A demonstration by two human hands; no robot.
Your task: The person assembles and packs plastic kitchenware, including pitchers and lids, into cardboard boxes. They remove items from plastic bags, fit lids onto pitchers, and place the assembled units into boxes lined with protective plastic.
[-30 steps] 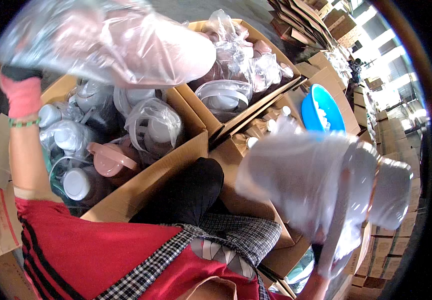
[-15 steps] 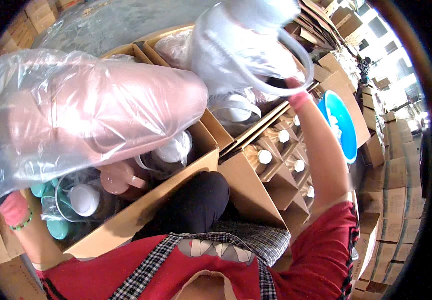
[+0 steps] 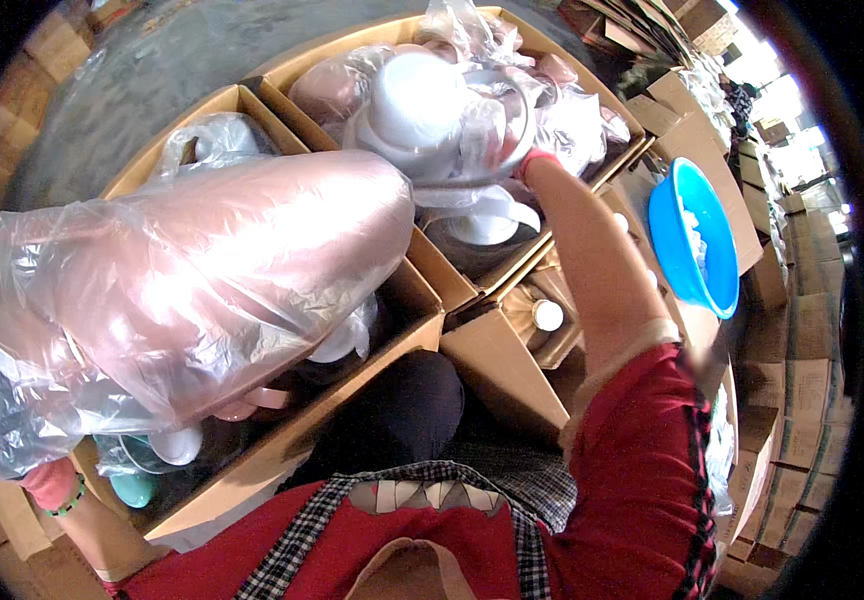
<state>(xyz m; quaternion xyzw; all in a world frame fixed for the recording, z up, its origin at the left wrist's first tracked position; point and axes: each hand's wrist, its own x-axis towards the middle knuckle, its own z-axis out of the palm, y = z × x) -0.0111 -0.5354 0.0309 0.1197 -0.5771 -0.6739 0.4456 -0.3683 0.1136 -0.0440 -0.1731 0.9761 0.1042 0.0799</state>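
A large pink flask-shaped vessel (image 3: 252, 260) in a clear plastic bag lies slanted across the left side, above an open carton. My left hand (image 3: 44, 482) is at its lower end, closed on the bagged vessel; the plastic hides most of its fingers. My right hand (image 3: 530, 165) reaches forward over the far carton, closed at the looped handle of a white jug (image 3: 417, 105). The jug partly hides the fingers. Beside it, a white lidded jug (image 3: 482, 222) sits in the carton among several bagged pink and white ones.
The near carton (image 3: 282, 440) holds green, white and pink jugs. Right of it, a divided carton (image 3: 502, 365) contains several white-capped bottles (image 3: 548, 315). A blue basin (image 3: 687, 240) with white pieces inside stands at the right. Stacked cartons (image 3: 792, 370) line the right side.
The white jug has moved down and to the left into the far carton with my right hand. The bagged pink vessel and my left hand have shifted slightly lower.
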